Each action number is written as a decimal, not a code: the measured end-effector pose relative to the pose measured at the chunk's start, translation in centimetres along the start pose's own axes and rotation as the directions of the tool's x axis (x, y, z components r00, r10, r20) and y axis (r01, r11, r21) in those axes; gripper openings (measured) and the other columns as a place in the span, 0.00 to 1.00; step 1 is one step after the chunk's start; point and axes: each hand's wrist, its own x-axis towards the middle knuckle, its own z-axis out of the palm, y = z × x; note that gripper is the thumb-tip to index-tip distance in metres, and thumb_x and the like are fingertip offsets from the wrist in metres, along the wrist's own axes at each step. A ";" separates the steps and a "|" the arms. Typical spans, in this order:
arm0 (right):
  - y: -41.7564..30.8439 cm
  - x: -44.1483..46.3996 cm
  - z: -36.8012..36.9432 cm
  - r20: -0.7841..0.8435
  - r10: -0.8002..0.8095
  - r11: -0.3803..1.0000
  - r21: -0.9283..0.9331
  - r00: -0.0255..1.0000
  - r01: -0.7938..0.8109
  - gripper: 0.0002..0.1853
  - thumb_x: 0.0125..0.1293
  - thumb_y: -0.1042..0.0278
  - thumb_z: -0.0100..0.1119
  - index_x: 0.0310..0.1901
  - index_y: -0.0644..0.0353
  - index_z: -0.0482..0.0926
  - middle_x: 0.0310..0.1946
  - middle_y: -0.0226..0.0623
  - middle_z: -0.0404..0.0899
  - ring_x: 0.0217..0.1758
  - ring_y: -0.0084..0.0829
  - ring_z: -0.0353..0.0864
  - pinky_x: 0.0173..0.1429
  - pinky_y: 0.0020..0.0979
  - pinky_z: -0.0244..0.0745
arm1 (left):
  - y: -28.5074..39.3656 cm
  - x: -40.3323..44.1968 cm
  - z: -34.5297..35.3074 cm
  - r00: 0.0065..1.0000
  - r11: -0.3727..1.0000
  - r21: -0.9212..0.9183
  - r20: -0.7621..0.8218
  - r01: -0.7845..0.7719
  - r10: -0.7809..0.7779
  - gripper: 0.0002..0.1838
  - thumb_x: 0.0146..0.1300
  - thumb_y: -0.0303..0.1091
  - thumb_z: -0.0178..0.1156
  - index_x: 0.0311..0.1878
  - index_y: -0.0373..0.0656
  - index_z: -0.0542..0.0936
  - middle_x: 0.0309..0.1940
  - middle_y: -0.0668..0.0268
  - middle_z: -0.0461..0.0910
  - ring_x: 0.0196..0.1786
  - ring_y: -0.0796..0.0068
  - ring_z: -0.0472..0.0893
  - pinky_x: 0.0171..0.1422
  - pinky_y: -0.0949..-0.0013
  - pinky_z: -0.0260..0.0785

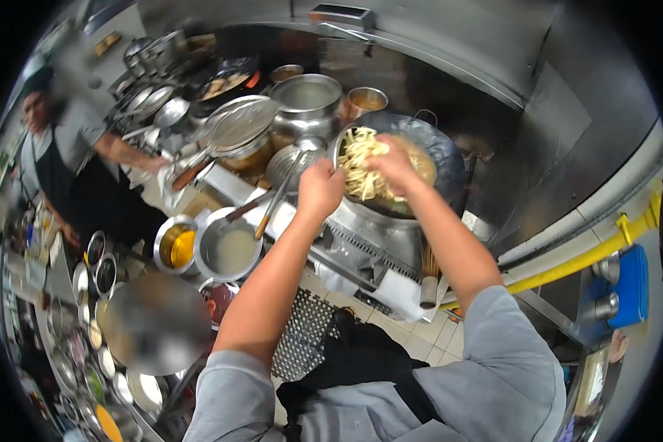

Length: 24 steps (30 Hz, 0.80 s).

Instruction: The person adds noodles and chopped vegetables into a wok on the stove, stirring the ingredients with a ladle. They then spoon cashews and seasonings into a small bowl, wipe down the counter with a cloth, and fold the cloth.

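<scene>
Over the large wok (449, 158) on the stove, a pile of thick pale noodles (362, 158) sits in a tilted metal bowl whose rim (337, 151) shows at the left. My left hand (322, 190) is closed at the near side of that bowl; its fingertips are partly hidden. Reaching in from the right, my right hand (395, 166) has its fingers curled into the noodles. Brownish liquid (422, 163) shows in the wok beyond my right hand. Close to my left hand lie a perforated strainer (283, 168) and a wooden-handled utensil (271, 210).
A large pot (306, 96) and a smaller pot (366, 100) stand behind the wok. Left of my arm are a pot of cloudy liquid (230, 250) and a bowl of yellow liquid (177, 245). Another person (81, 158) stands at left. A bamboo brush (429, 278) hangs by the stove edge.
</scene>
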 end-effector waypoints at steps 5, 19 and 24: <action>1.6 11.0 -10.8 0.001 0.051 0.997 0.058 0.999 -0.051 0.29 0.46 0.80 0.61 0.55 0.65 0.70 0.44 0.40 0.79 0.45 0.31 0.78 0.40 0.31 0.77 | 0.0 11.1 8.8 0.964 0.932 0.254 0.022 -0.260 0.263 0.09 0.55 0.31 0.55 0.31 0.34 0.78 0.55 0.32 0.70 0.51 0.42 0.76 0.57 0.54 0.71; 4.3 22.4 -11.9 -0.152 -0.024 0.795 -0.603 0.988 -0.074 0.22 0.47 0.63 0.69 0.43 0.64 0.78 0.38 0.48 0.82 0.36 0.39 0.84 0.34 0.42 0.79 | -3.6 19.4 13.4 0.955 0.900 0.321 0.080 -0.295 0.284 0.08 0.55 0.30 0.55 0.32 0.34 0.78 0.54 0.30 0.69 0.46 0.38 0.78 0.53 0.51 0.72; 4.4 21.5 -11.7 0.063 0.283 0.779 -0.598 0.957 -0.191 0.19 0.47 0.70 0.67 0.43 0.64 0.78 0.35 0.44 0.81 0.40 0.36 0.81 0.47 0.35 0.76 | -3.7 19.7 13.4 0.970 0.909 0.339 0.052 -0.243 0.239 0.08 0.54 0.31 0.56 0.33 0.34 0.78 0.54 0.31 0.69 0.46 0.40 0.78 0.53 0.52 0.72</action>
